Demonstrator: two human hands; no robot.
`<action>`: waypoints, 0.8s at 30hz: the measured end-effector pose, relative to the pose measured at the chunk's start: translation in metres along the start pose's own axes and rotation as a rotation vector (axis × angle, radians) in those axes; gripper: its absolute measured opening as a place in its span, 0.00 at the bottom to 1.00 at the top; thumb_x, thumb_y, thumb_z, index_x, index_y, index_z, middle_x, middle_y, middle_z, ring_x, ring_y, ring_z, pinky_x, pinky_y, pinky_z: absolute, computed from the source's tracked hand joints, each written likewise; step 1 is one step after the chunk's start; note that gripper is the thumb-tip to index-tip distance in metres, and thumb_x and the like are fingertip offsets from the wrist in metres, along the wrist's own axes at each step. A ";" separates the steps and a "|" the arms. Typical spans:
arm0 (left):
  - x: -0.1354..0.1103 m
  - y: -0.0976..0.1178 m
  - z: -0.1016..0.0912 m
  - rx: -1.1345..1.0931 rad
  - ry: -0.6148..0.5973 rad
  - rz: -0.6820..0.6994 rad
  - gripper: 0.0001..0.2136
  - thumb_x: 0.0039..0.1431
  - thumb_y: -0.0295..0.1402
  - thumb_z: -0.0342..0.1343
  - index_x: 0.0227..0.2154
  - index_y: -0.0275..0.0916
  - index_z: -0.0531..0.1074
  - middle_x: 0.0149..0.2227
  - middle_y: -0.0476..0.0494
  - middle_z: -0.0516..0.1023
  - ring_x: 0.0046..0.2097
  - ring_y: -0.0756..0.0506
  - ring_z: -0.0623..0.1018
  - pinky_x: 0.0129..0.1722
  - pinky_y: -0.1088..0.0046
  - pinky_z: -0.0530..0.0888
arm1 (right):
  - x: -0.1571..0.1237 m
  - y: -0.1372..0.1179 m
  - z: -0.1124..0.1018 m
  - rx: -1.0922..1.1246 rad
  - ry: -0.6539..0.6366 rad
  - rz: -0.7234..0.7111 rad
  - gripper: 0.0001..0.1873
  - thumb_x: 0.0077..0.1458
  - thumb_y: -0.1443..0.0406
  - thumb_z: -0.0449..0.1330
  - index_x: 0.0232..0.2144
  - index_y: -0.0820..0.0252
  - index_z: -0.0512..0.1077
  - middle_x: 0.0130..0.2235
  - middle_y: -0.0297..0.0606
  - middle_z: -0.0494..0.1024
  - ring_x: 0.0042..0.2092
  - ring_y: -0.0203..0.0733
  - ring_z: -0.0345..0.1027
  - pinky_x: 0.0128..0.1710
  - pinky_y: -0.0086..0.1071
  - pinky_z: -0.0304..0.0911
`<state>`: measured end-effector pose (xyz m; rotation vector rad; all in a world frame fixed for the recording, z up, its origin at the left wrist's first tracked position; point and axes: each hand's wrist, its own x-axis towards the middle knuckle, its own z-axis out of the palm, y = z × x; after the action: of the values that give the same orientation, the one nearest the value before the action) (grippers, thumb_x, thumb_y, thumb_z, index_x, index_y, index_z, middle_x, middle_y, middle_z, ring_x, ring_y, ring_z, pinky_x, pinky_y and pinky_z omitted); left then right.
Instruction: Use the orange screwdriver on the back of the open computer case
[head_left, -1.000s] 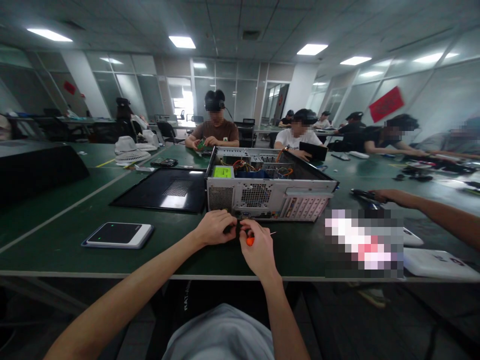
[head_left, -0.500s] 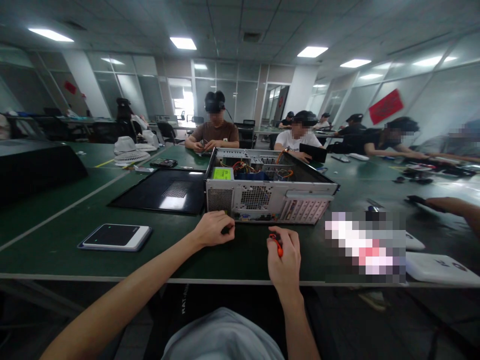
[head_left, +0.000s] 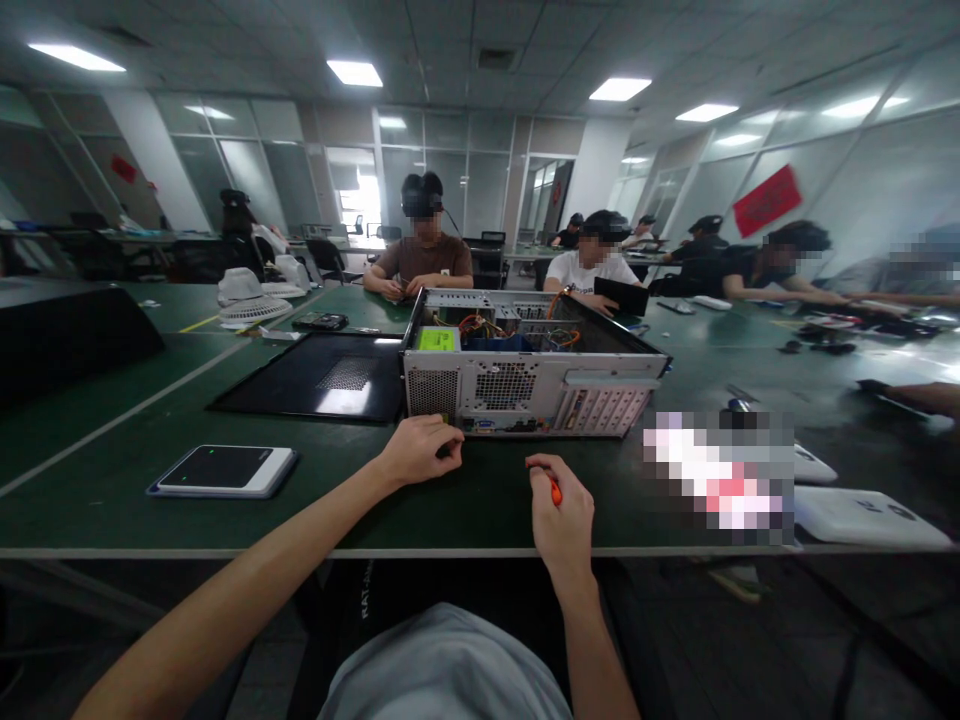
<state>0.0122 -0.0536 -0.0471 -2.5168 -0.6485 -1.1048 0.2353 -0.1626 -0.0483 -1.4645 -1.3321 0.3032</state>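
Note:
An open grey computer case lies on its side on the green table, its rear panel facing me. My left hand rests closed on the table just in front of the case's lower left corner, pinching something small and dark that I cannot make out. My right hand is closed around an orange-handled screwdriver, held over the table a little to the right and nearer to me.
The black side panel lies left of the case. A white-edged tablet sits at the near left. White flat devices lie at the right, where another person's arm reaches in. Several people work at the tables behind.
My hands were together in front of the case; my right hand has drawn away to the right with the screwdriver. The other person's arm at the right has pulled back.

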 end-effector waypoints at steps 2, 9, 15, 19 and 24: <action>0.000 0.000 0.000 -0.005 -0.007 -0.010 0.04 0.59 0.26 0.56 0.33 0.38 0.76 0.27 0.48 0.80 0.29 0.48 0.77 0.30 0.73 0.74 | -0.001 0.000 -0.001 0.070 -0.040 -0.004 0.15 0.59 0.60 0.53 0.34 0.57 0.79 0.32 0.38 0.79 0.33 0.43 0.69 0.37 0.36 0.63; 0.001 0.000 0.000 -0.005 0.005 -0.020 0.03 0.61 0.29 0.58 0.32 0.39 0.74 0.26 0.50 0.79 0.28 0.49 0.77 0.29 0.73 0.73 | 0.002 0.003 -0.006 0.396 -0.201 0.019 0.17 0.58 0.59 0.55 0.36 0.59 0.82 0.28 0.34 0.76 0.27 0.38 0.64 0.27 0.31 0.58; 0.002 0.002 -0.001 -0.014 0.022 -0.010 0.05 0.65 0.32 0.58 0.33 0.38 0.75 0.26 0.50 0.79 0.29 0.49 0.78 0.30 0.74 0.73 | 0.008 0.010 -0.010 0.594 -0.220 0.058 0.18 0.56 0.58 0.55 0.33 0.60 0.82 0.23 0.34 0.73 0.24 0.37 0.62 0.25 0.32 0.58; 0.001 0.002 -0.001 -0.010 0.016 0.000 0.07 0.66 0.33 0.57 0.34 0.38 0.76 0.27 0.49 0.80 0.29 0.49 0.78 0.30 0.74 0.74 | 0.009 0.014 -0.009 0.653 -0.231 0.108 0.17 0.55 0.58 0.55 0.33 0.60 0.82 0.23 0.34 0.73 0.25 0.38 0.62 0.24 0.32 0.57; 0.001 0.004 -0.002 0.005 0.025 0.036 0.07 0.67 0.32 0.57 0.33 0.38 0.76 0.29 0.47 0.81 0.30 0.49 0.78 0.29 0.74 0.74 | 0.011 0.012 -0.010 0.682 -0.243 0.143 0.17 0.53 0.58 0.56 0.32 0.60 0.83 0.22 0.34 0.72 0.24 0.37 0.61 0.23 0.31 0.56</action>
<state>0.0137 -0.0572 -0.0453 -2.4963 -0.5963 -1.1186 0.2529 -0.1558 -0.0490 -0.9582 -1.1462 0.9524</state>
